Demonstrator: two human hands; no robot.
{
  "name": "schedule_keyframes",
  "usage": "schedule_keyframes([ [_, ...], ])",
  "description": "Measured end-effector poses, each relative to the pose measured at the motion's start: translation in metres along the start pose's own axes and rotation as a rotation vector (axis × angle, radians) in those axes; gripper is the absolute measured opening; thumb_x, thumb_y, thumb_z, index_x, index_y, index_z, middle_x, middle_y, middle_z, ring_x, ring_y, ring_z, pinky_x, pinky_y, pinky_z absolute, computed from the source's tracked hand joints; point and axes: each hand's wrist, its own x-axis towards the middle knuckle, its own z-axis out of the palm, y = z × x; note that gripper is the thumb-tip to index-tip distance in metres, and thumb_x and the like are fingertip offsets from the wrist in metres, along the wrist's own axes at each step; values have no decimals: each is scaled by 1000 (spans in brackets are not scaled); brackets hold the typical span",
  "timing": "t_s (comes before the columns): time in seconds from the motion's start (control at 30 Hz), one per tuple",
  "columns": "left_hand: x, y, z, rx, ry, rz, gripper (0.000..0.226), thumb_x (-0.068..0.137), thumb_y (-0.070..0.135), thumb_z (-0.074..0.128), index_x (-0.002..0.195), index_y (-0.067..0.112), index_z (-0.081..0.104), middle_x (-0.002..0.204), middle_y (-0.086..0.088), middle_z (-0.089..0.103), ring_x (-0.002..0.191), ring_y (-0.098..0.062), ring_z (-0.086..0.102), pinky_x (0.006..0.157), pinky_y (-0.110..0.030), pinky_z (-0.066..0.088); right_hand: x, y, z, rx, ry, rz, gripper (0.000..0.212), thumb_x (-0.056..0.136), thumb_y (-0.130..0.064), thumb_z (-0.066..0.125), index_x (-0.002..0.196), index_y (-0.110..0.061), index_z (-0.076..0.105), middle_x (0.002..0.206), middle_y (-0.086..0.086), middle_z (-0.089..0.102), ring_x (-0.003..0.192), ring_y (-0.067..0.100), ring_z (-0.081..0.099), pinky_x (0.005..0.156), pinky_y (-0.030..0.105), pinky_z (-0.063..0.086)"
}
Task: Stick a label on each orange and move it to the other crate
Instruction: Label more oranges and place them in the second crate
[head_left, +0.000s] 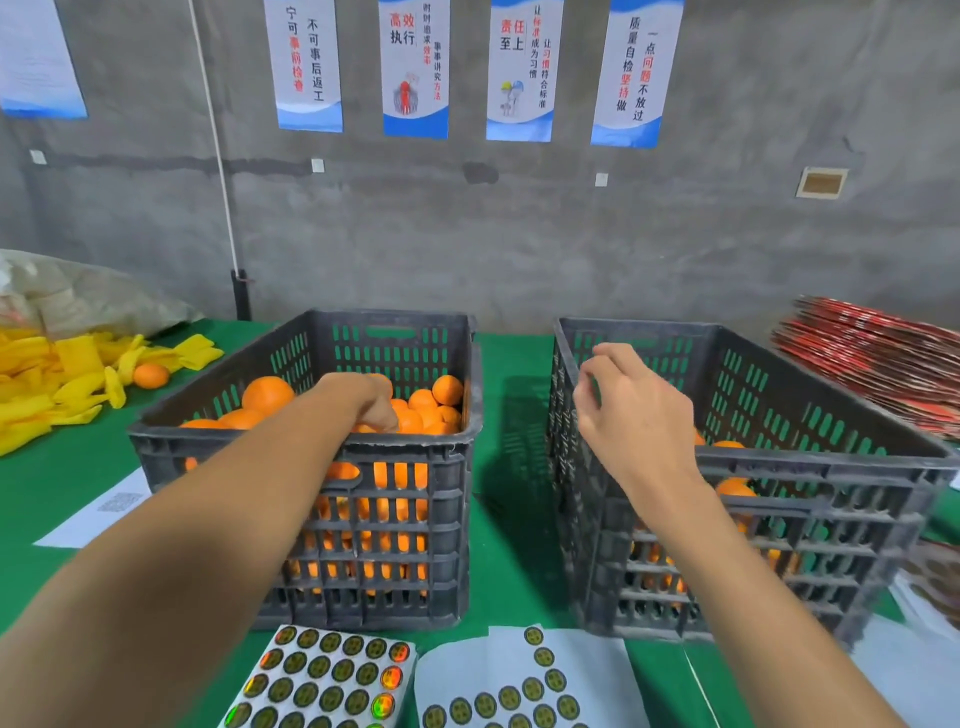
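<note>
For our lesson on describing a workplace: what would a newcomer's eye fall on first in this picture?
First, the two dark slatted crates on the green table: the left crate is heaped with oranges, while the right crate holds only a few. The left hand reaches down among the oranges, and the right hand hovers over the right crate's near left corner. At the near edge lie sheets of round labels.

Two dark plastic crates, the left crate (311, 457) heaped with oranges too many to count and the right crate (810, 467) showing only a few, stand on a green table (511, 467). Two label sheets (332, 680) lie at its near edge, one loose orange (150, 375) near its left edge, five posters (415, 67) on the wall.
</note>
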Motion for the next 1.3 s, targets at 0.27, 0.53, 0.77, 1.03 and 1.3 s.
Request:
schedule_keyframes([
  [0.27, -50, 19, -14, -374, 443, 143, 65, 60, 66, 62, 109, 23, 53, 82, -5, 72, 55, -23, 73, 64, -35, 61, -68, -28, 37, 62, 63, -403, 12, 92, -1, 63, 83, 0, 70, 96, 14, 68, 98, 31, 64, 115, 47, 38],
  [0.53, -67, 14, 18, -505, 436, 302, 42, 85, 34, 72, 126, 37, 67, 150, -6, 54, 131, -27, 54, 111, -46, 45, -188, -26, 64, 31, -597, -20, 28, 100, -39, 59, 80, -21, 64, 80, -5, 56, 57, 20, 64, 50, 33, 53],
  [0.77, -69, 16, 20, -533, 399, 240, 35, 85, 34, 73, 118, 41, 66, 149, -3, 54, 129, -27, 53, 107, -43, 45, -223, -12, 68, 25, -870, 96, 55, 96, -74, 35, 114, -34, 67, 106, -10, 46, 72, 14, 63, 58, 28, 45],
  [1.03, -73, 16, 22, -520, 446, 220, 36, 86, 39, 71, 120, 43, 65, 150, -1, 53, 129, -28, 53, 108, -51, 46, -222, -14, 72, 18, -826, 6, 57, 102, -66, 27, 106, -30, 71, 94, -11, 42, 66, 13, 61, 57, 29, 44],
  [1.3, -76, 16, 24, -506, 487, 228, 37, 87, 43, 70, 124, 43, 64, 148, 0, 54, 128, -27, 53, 106, -52, 47, -221, -13, 74, -7, -861, -70, 69, 98, -76, 23, 114, -27, 70, 106, -9, 48, 70, 20, 66, 60, 32, 43],
])
